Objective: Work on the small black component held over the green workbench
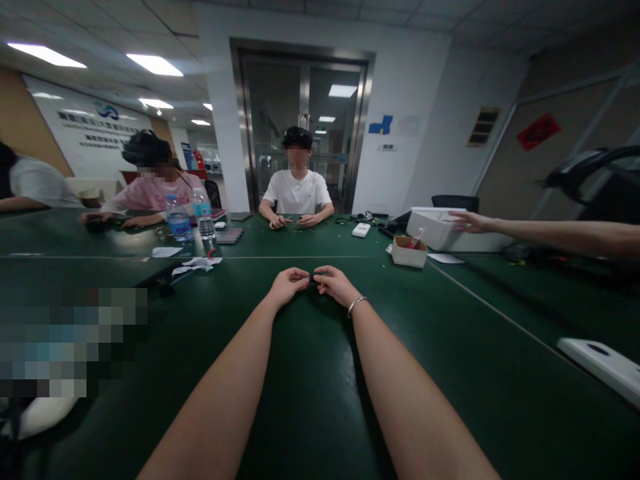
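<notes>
Both my arms stretch forward over the dark green table [310, 393]. Between my fingertips is a small dark piece [313, 279], too small and too covered by fingers for its kind to show. My left hand [289, 287] pinches it from the left, thumb and fingers together. From the other side my right hand [339, 287], with a silver bracelet [357, 305] at the wrist, closes its fingers on it. The two hands almost meet just above the tabletop.
Crumpled white papers [197, 265] lie left of my hands, with two water bottles [181, 223] behind. An open small box [409, 252] stands to the right, where another person's hand [467, 222] touches a white box [434, 230]. A person [297, 190] sits opposite.
</notes>
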`<state>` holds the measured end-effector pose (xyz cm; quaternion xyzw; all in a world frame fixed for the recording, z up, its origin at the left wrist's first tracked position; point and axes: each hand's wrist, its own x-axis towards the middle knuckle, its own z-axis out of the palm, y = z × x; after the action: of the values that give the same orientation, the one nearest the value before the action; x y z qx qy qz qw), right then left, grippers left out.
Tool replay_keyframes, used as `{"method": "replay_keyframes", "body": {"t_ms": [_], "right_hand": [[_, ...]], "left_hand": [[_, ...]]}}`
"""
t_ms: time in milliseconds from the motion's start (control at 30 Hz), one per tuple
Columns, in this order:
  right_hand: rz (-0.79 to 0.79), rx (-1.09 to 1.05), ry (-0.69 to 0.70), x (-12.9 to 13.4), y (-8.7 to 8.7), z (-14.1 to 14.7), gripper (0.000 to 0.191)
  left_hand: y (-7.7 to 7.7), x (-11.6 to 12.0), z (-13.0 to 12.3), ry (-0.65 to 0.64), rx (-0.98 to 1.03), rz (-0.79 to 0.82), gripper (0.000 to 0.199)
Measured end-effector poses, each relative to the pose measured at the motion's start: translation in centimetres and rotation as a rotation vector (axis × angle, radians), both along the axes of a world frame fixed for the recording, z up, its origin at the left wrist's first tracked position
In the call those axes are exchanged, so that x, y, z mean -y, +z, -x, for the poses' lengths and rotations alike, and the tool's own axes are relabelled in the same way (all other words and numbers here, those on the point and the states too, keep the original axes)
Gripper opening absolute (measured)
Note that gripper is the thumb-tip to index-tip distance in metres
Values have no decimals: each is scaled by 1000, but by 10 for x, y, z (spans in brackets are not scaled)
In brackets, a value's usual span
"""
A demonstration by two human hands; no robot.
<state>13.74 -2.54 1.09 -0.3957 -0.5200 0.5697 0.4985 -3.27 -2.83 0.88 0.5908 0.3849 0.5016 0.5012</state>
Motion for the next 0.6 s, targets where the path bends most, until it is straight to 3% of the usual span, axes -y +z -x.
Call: {"method": "replay_keyframes", "body": {"t_ms": [233,600], "right_hand": [[39,5,7,2,4,1,11],[31,60,27,-1,1,1,18]], "left_hand": [[-1,-2,4,87,-64,-102,37],[1,-1,2,45,-30,-54,41]]}}
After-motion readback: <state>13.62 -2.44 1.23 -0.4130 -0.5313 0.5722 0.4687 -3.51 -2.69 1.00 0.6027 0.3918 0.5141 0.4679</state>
